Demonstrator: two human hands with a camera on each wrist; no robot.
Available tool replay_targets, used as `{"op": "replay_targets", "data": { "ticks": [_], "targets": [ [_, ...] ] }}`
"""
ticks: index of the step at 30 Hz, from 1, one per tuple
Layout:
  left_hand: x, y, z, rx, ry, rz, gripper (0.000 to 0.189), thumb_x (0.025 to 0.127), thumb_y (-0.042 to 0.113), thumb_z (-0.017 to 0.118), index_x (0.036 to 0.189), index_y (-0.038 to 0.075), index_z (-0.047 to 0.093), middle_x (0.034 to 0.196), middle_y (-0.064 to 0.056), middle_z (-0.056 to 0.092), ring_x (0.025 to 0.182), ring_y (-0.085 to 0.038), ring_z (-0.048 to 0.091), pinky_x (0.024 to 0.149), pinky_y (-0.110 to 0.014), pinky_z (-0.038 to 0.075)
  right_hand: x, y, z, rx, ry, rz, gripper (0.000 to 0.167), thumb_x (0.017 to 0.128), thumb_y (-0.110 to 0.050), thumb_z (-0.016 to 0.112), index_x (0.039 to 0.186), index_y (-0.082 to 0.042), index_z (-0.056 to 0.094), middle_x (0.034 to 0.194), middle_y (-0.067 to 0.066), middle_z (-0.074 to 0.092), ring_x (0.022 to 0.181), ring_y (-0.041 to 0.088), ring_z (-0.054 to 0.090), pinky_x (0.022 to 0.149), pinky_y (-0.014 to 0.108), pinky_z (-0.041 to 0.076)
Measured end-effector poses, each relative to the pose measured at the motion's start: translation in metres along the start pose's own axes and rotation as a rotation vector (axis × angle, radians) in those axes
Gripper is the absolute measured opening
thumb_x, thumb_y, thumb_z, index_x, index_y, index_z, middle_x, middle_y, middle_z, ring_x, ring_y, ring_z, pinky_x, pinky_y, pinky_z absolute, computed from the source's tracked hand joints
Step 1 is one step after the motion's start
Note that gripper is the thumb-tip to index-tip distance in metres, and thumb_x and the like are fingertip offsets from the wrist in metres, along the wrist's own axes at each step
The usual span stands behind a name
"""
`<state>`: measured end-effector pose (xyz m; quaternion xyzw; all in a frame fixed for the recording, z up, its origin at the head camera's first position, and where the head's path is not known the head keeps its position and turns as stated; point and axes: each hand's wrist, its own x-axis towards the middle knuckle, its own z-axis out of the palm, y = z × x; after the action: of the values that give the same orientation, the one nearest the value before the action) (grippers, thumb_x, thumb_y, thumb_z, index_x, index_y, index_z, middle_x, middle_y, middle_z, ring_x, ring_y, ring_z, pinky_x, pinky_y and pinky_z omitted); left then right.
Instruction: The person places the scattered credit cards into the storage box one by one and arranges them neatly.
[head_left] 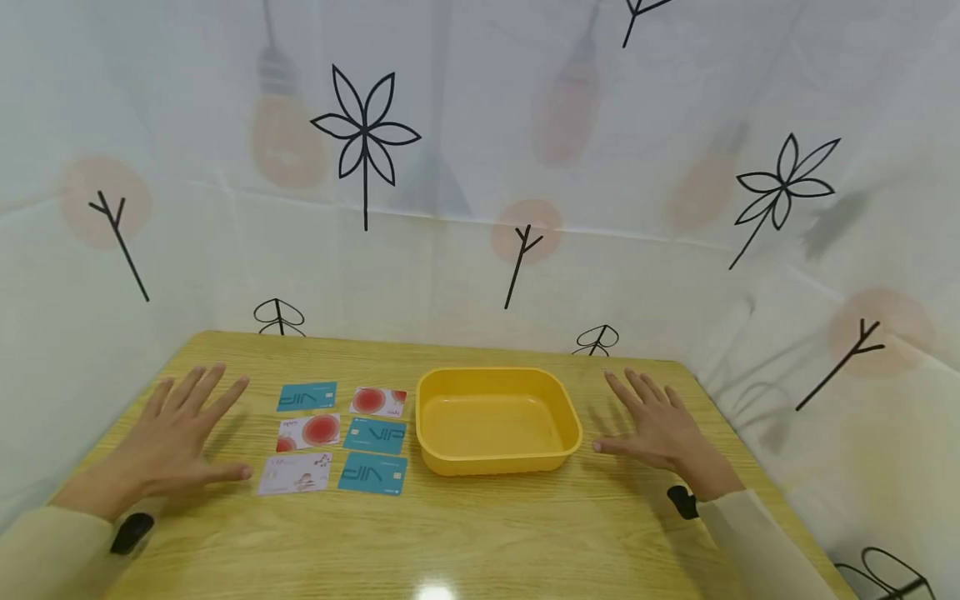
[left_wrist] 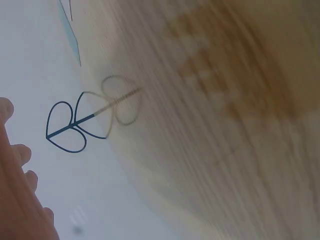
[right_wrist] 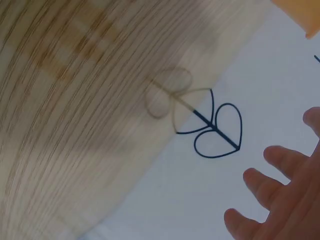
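Note:
On the left part of the table, several cards lie flat in two columns. Blue VIP cards [head_left: 372,473] mix with white cards bearing red circles [head_left: 309,432] and a pale card with small pictures [head_left: 296,473]. Right of them sits a yellow plastic basin [head_left: 498,463] with nothing inside. My left hand [head_left: 172,437] is spread over the table left of the cards, holding nothing. To the basin's right, my right hand [head_left: 660,433] is likewise spread and holds nothing. Each wrist view catches the fingers [left_wrist: 31,181] [right_wrist: 270,187] of its own hand, apart from any object.
The wood-grain table [head_left: 480,533] ends at a white curtain [head_left: 465,267] printed with flowers and twigs, which hangs behind it and along both sides. Dark wrist straps [head_left: 682,502] show below both hands. A bright light reflection falls on the near table surface.

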<state>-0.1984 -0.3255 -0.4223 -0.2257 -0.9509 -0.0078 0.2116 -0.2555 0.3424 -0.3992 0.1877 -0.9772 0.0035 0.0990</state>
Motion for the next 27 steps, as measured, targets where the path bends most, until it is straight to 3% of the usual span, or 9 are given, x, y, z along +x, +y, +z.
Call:
{"op": "replay_targets", "data": {
  "ticks": [8, 13, 17, 27],
  "targets": [
    [0.011, 0.006, -0.003, -0.078, -0.019, 0.003, 0.114, 0.069, 0.069, 0.069, 0.154, 0.018, 0.015, 0.157, -0.018, 0.009, 0.145, -0.035, -0.002, 0.111, -0.053, -0.011, -0.001, -0.01, -0.001, 0.082, 0.015, -0.023, 0.111, 0.069, -0.075, 0.065, 0.155, -0.026, 0.014, 0.154, 0.02, 0.022, 0.134, 0.045, 0.03, 0.106, 0.061, 0.019],
    [0.021, 0.01, -0.004, -0.154, -0.064, -0.023, 0.11, 0.069, 0.068, 0.07, 0.153, 0.016, 0.022, 0.154, -0.02, 0.018, 0.139, -0.044, 0.017, 0.103, -0.066, 0.014, -0.006, -0.02, -0.002, 0.128, 0.023, -0.021, 0.111, 0.067, -0.072, 0.069, 0.154, -0.026, 0.017, 0.153, 0.017, 0.025, 0.129, 0.047, 0.036, 0.101, 0.064, 0.026],
    [0.027, 0.013, -0.005, -0.182, -0.1, -0.039, 0.107, 0.069, 0.068, 0.07, 0.152, 0.018, 0.025, 0.151, -0.023, 0.024, 0.131, -0.049, 0.027, 0.096, -0.068, 0.024, -0.007, -0.026, -0.003, 0.151, 0.023, -0.028, 0.112, 0.066, -0.071, 0.07, 0.154, -0.025, 0.018, 0.153, 0.015, 0.027, 0.129, 0.046, 0.037, 0.095, 0.066, 0.032],
    [0.044, 0.017, -0.003, -0.214, -0.134, -0.075, 0.107, 0.07, 0.07, 0.068, 0.151, 0.014, 0.026, 0.149, -0.027, 0.025, 0.132, -0.05, 0.026, 0.099, -0.067, 0.023, -0.01, -0.041, -0.008, 0.279, 0.011, -0.018, 0.11, 0.071, -0.062, 0.073, 0.154, -0.032, 0.009, 0.152, 0.016, 0.03, 0.129, 0.045, 0.039, 0.091, 0.067, 0.036]
  ]
}}
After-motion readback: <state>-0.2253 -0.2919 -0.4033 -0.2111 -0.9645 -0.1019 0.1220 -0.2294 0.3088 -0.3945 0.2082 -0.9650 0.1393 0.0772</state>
